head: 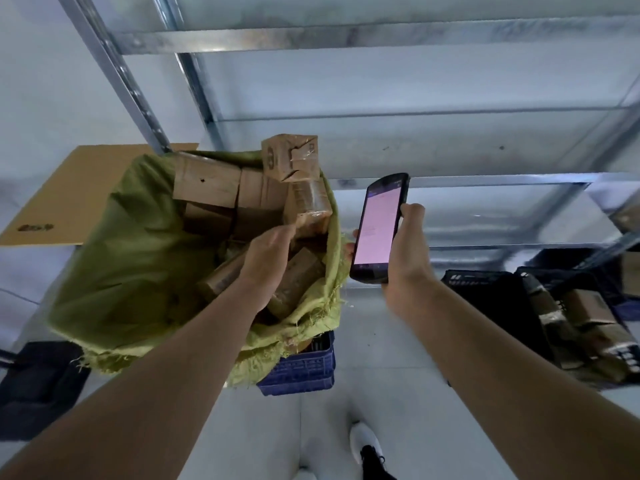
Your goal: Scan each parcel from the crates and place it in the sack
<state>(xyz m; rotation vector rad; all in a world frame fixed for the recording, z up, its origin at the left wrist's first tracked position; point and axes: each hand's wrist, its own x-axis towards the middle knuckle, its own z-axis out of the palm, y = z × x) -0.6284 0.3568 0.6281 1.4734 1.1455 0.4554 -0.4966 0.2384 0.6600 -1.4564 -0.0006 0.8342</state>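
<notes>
The left hand [268, 252] reaches into the open mouth of the sack [131, 258], back of the hand toward the camera, fingers stretched forward. Their tips meet the lower edge of a tape-wrapped parcel [310, 206] that stands against the sack's right-hand wall. Whether they grip it or only touch it cannot be told, as the thumb is hidden.

The right hand [403, 258] is just right of the sack, curled round a handheld scanner [377, 226] and holding it upright with its lit pinkish screen facing the person.

The green woven sack is packed with brown cardboard parcels. One small box [290, 157] sits highest, tilted at the sack's far rim. The sack rests on a blue crate [301, 372], whose corner shows below its frayed hem.

Well to the right of the sack stand black crates [478, 278] holding more taped parcels [588, 317]. A flat cardboard sheet [79, 192] lies behind the sack to its left, and metal shelving [346, 36] rises behind it.
</notes>
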